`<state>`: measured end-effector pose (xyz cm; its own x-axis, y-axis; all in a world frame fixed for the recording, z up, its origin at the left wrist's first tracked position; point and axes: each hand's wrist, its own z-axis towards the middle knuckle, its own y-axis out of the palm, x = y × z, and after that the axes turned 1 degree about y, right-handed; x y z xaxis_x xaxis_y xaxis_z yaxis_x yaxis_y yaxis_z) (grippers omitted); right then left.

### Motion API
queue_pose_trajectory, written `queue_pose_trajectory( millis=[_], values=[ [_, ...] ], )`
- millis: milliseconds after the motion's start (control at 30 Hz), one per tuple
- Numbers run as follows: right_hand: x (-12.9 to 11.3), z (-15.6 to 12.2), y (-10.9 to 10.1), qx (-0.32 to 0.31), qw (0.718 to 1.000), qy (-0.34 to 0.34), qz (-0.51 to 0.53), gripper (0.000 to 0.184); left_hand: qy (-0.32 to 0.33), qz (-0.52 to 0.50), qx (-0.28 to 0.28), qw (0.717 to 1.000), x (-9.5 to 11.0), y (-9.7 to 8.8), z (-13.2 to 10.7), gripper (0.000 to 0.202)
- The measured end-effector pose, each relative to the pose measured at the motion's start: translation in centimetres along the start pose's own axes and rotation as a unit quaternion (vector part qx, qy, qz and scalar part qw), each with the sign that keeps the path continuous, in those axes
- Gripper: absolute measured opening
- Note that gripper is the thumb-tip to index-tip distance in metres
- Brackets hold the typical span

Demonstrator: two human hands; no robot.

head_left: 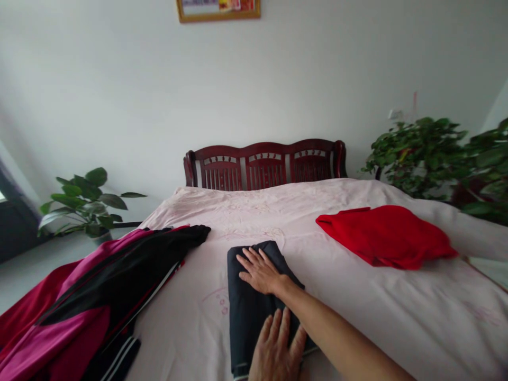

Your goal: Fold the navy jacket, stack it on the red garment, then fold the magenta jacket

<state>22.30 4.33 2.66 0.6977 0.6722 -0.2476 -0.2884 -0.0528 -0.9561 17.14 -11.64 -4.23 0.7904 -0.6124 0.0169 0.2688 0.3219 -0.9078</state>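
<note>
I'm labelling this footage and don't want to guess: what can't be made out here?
All in the head view:
Dark folded cloth: the parts under the right hand and left hand are hidden by them; its inner layers are hidden by the folds.
Pile of clothes: cut off by the left and bottom edges.
Framed picture: its upper part is cut off by the top edge.
White wall fitting: too small to identify.

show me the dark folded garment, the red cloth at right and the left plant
Dark folded garment (253, 307), head view, near its middle
Red cloth (391, 236), head view, its middle
Left plant (85, 188), head view, an upper leaf
</note>
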Motion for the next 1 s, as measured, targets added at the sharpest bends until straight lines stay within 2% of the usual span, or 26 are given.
queue_pose_trajectory(
  millis=[100, 200, 300, 467, 600, 733, 833, 933, 1000],
  values=[
    [1.6, 1.1, 0.9, 0.001, 1.0, -0.01, -0.008, 0.066, 0.014, 0.014, 0.013, 1.0, -0.1, 0.7, -0.1, 0.083],
    [2.7, 2.0, 0.8, -0.004, 1.0, -0.006, -0.014, 0.065, 0.024, 0.024, 0.015, 0.999, -0.2, 1.2, -0.2, 0.084],
    [3.6, 3.0, 0.4, -0.015, 1.0, 0.014, -0.022, 0.064, 0.034, 0.042, 0.047, 0.997, -0.1, 2.2, -0.4, 0.083],
    [5.9, 4.1, -0.1, -0.012, 0.997, 0.08, -0.02, 0.055, 0.034, 0.093, 0.136, 0.986, 0.0, 4.1, -1.0, 0.055],
    [7.4, 4.0, -0.4, -0.003, 0.994, 0.107, -0.011, 0.046, 0.032, 0.099, 0.159, 0.982, -0.4, 4.1, -1.5, 0.041],
    [8.1, 3.2, -0.9, 0.01, 0.99, 0.14, -0.01, 0.041, 0.047, 0.067, 0.125, 0.989, -1.0, 1.5, -1.9, 0.035],
    [8.8, 2.1, -1.7, 0.017, 0.984, 0.177, -0.008, 0.038, 0.052, 0.0, 0.043, 0.998, -2.6, -2.1, -2.4, 0.029],
    [9.5, -0.4, -2.3, 0.023, 0.975, 0.222, 0.001, 0.036, 0.028, -0.105, -0.026, 0.994, -6.2, -6.2, -3.8, 0.027],
    [9.7, -2.9, -2.1, 0.028, 0.968, 0.247, 0.013, 0.038, -0.047, -0.155, -0.021, 0.987, -9.5, -8.2, -5.1, 0.035]
  ],
)
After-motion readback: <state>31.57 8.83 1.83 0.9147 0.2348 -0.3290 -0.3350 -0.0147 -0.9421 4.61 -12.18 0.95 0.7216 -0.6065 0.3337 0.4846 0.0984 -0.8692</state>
